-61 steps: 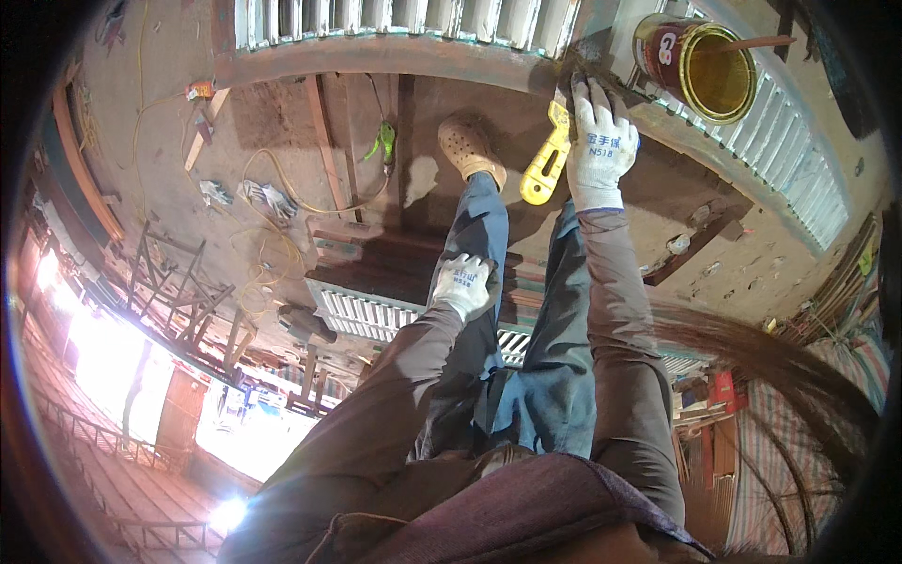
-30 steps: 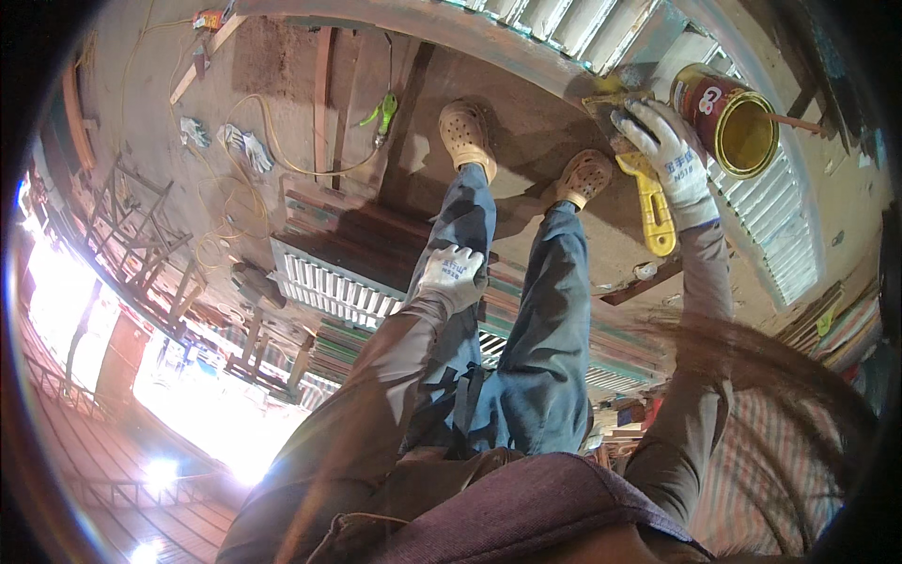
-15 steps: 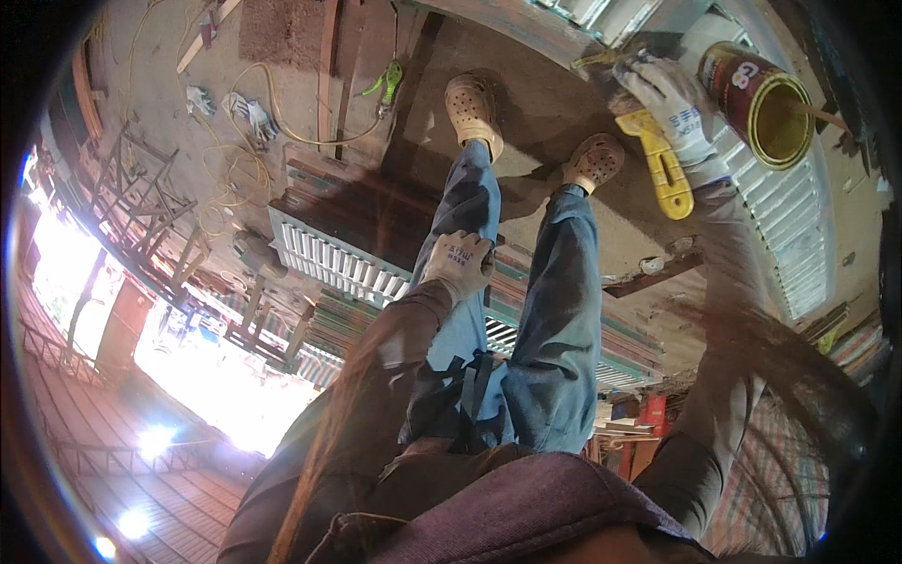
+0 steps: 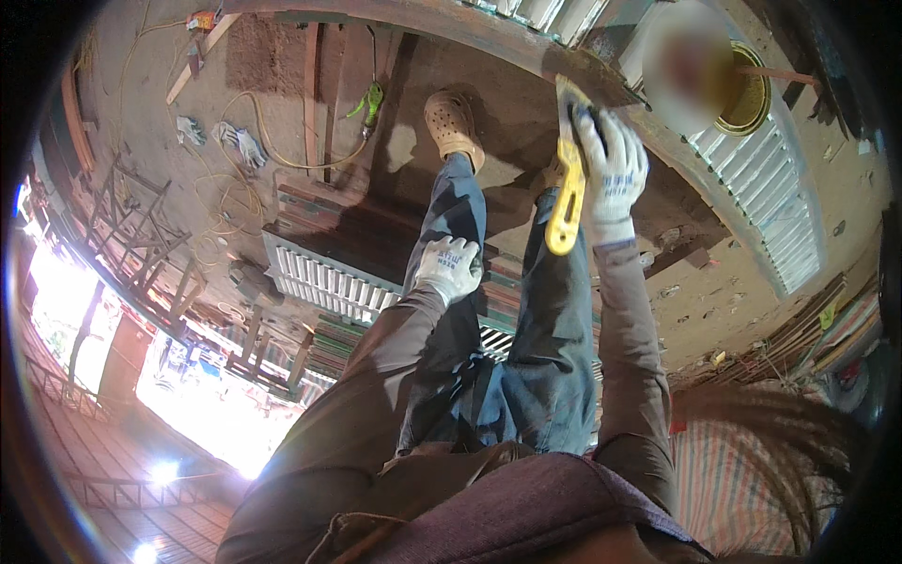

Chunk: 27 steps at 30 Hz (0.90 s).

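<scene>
My right hand (image 4: 615, 174), in a white knit glove, grips a putty knife (image 4: 565, 209) with a yellow slotted handle. Its blade points away from me, close to the near edge of a metal-framed panel (image 4: 691, 183). Behind that hand an open paint can (image 4: 744, 111) with a gold rim stands on the panel, a stick (image 4: 780, 73) leaning out of it. Over my left leg, near the knee, rests my left hand (image 4: 449, 268), also gloved. Its fingers are curled in, and whatever may be inside them is hidden.
Behind my legs lies a stack of metal bars and ribbed panels (image 4: 329, 273). A green-handled tool (image 4: 371, 99) on a yellow hose and loose gloves (image 4: 242, 143) lie on the floor at the far left. Metal stands (image 4: 141, 226) are further left. Striped cloth (image 4: 733, 479) is at the right.
My right hand has come left and nearer, away from beside the paint can, carrying the putty knife. The left hand stays on my leg. The view has shifted slightly.
</scene>
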Motion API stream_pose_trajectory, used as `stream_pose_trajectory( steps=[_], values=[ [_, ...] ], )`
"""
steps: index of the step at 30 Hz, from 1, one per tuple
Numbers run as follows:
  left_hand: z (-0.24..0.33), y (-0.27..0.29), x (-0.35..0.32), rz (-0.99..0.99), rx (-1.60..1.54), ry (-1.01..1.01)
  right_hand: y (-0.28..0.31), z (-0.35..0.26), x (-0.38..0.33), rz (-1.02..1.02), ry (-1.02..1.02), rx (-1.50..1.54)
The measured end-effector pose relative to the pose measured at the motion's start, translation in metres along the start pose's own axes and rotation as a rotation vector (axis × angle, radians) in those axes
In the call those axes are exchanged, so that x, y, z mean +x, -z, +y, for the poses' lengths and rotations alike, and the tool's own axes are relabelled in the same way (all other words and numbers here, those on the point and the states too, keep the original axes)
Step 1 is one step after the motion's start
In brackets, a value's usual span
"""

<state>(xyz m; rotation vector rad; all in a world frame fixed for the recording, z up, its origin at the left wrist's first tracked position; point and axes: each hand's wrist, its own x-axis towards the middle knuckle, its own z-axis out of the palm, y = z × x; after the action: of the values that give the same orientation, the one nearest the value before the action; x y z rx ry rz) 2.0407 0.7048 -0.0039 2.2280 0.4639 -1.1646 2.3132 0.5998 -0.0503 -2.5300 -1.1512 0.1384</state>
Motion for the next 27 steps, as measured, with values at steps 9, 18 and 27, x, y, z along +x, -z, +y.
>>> stream_pose_trajectory(
  steps=[9, 18, 27],
  values=[
    [-0.011, 0.006, -0.003, 0.075, -0.023, -0.064, -0.058, -0.024, -0.064, -0.226, -0.156, -0.090],
    [-0.032, 0.006, -0.013, 0.066, -0.043, -0.050, -0.004, -0.011, -0.009, 0.154, -0.296, 0.003],
    [-0.033, 0.013, -0.008, -0.080, 0.013, -0.041, -0.055, -0.074, -0.022, -0.289, -0.154, 0.095]
  ],
)
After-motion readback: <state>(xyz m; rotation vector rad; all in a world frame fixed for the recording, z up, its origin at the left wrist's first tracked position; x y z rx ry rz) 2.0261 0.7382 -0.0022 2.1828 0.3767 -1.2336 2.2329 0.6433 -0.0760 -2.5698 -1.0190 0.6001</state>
